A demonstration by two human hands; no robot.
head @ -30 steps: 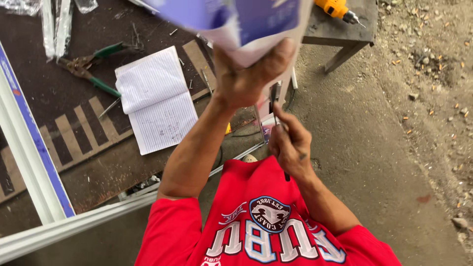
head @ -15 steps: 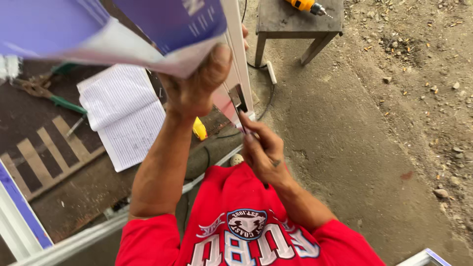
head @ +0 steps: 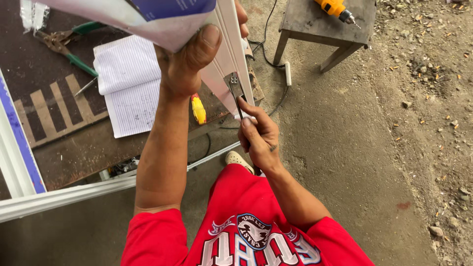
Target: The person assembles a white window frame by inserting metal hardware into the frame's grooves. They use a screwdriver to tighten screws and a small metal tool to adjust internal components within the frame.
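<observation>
My left hand (head: 189,61) grips a long white profile (head: 227,47) whose upper part is covered by blue and white protective film (head: 148,15), holding it upright close to my face. A small metal plate with screw holes (head: 233,83) sits on the profile's face. My right hand (head: 258,138) is closed on a thin dark tool (head: 240,106) whose tip rests just below that metal plate, at the profile's lower end.
An open lined notebook (head: 129,86), green-handled pliers (head: 71,47) and a yellow tape measure (head: 199,109) lie on the dark workbench (head: 74,148). White frame lengths (head: 19,162) border it. A yellow drill (head: 335,9) rests on a small grey stool (head: 320,27). A cable (head: 276,101) crosses the dirt floor.
The view has shifted, so the bench and stool sit further right and lower. The metal plate on the profile now shows clearly, and my right hand holds the tool beneath it.
</observation>
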